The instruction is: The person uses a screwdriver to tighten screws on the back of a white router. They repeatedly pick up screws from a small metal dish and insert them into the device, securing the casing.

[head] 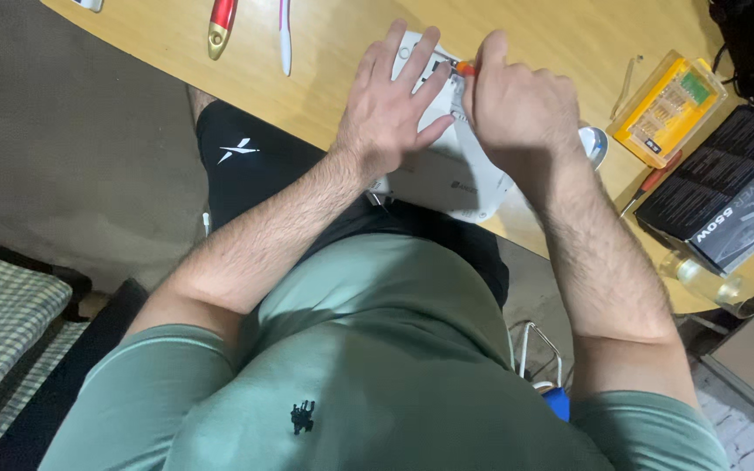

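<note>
A white plastic device (455, 179) lies on the wooden table (342, 52) at its near edge. My left hand (390, 109) rests flat on top of it with fingers spread, pressing it down. My right hand (517, 109) is closed around a small screwdriver with an orange handle (465, 68), its tip down on the device between the two hands. Most of the screwdriver is hidden inside the fist.
A yellow case of screwdriver bits (669, 105) and a black box (726, 201) sit at the right. A red-handled tool (220, 24) and a white pen-like tool (285, 35) lie at the far left. A clear bottle (713, 288) lies by the table's edge.
</note>
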